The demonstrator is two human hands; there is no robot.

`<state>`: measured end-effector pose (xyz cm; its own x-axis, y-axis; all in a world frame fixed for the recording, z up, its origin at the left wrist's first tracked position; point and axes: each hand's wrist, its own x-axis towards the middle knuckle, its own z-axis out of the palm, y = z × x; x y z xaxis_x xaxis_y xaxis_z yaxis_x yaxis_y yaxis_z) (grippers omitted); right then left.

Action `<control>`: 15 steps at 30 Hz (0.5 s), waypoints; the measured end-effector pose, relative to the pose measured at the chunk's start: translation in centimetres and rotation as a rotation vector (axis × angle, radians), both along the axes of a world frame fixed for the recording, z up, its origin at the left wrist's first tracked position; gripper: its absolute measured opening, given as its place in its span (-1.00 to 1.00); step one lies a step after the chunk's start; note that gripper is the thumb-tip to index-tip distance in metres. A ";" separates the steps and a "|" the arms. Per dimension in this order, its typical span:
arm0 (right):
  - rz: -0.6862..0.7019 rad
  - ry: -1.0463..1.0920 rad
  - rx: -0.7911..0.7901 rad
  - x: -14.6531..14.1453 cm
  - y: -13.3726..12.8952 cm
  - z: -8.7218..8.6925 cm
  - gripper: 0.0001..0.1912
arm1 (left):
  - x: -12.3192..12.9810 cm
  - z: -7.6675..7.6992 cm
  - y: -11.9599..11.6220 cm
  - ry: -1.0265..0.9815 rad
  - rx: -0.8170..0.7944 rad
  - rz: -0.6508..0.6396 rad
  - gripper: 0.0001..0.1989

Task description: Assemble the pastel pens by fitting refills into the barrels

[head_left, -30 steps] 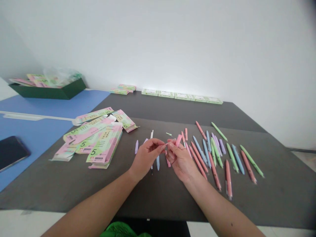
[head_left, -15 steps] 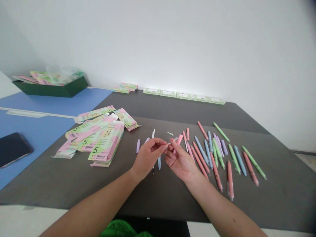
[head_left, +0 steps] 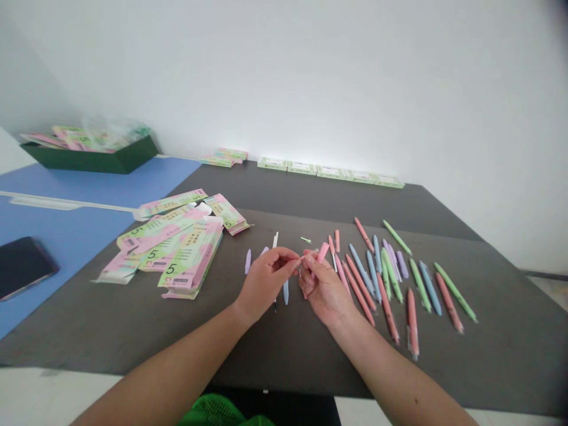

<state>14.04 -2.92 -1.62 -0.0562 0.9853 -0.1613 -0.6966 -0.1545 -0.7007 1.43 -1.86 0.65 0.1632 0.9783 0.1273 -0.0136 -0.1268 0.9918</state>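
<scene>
Fingertip to fingertip, my hands meet above the middle of the dark table. My left hand (head_left: 268, 278) is closed in a pinch on one end of a small pinkish, partly clear pen part (head_left: 308, 255). The fingers of my right hand (head_left: 327, 291) are closed round a pink pen barrel piece (head_left: 324, 252) and touch that small part too. Under and beside my left hand lie a purple barrel piece (head_left: 248, 261), a white refill (head_left: 276, 240) and a blue barrel piece (head_left: 286, 293). A small green clip-like piece (head_left: 306, 240) lies just beyond my fingertips.
Several pink, blue, green and purple pens (head_left: 412, 319) are spread to the right. Printed cartons (head_left: 190, 260) are heaped at the left, near a phone (head_left: 25, 267). Flat boxes (head_left: 331, 172) line the wall side. A green tray (head_left: 89, 161) holds more packaging.
My fingers have shifted slightly around the small pinkish part, which now tilts up between both hands. The things on the table keep their places.
</scene>
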 end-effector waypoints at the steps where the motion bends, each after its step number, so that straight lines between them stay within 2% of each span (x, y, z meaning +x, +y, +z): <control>1: -0.003 0.009 -0.007 0.0 0.0 0.0 -0.83 | 0.0 0.0 0.0 0.003 0.001 -0.003 -0.86; 15: -0.002 0.007 -0.044 -0.2 -0.1 0.0 -0.82 | 0.0 -0.2 0.0 -0.003 -0.008 -0.013 -0.86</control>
<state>13.86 -3.04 -1.61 -0.0560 0.9772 -0.2046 -0.7019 -0.1843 -0.6880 1.41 -1.85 0.49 0.1759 0.9770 0.1203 -0.0178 -0.1191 0.9927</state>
